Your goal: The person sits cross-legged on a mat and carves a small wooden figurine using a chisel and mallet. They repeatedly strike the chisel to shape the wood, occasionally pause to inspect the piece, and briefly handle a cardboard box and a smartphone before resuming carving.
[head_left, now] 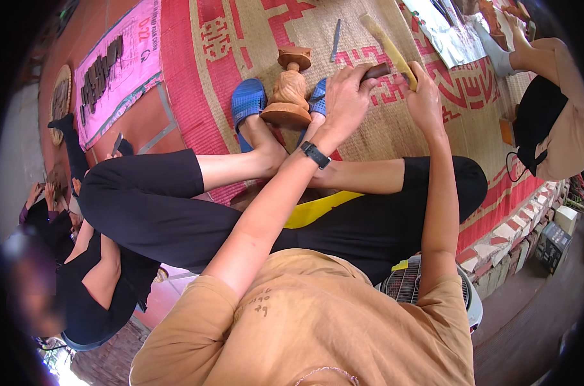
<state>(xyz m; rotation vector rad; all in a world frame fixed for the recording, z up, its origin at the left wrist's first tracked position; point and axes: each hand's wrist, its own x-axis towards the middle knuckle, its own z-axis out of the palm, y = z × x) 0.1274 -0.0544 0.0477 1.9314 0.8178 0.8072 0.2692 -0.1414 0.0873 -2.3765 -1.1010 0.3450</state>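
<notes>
My left hand (345, 96), with a dark watch at its wrist, is closed around a dark brown tool handle (376, 71); the rest of that tool is hidden. Close beside it, my right hand (424, 96) grips a pale yellow wooden stick (388, 45) near its lower end, and the stick slants up to the left. A carved wooden figure (288, 92) with a wide round base stands upright between my feet in blue slippers (247, 101), apart from both hands. Beyond it, a narrow grey metal tool (336, 40) lies on the mat.
Under everything spreads a red and beige woven mat (382, 132). At left, several dark tools (100, 74) lie on a pink sheet (126, 83). Other people sit at left and right. Sheets with tools (456, 38) lie at far right. A round fan (404, 286) stands behind my right arm.
</notes>
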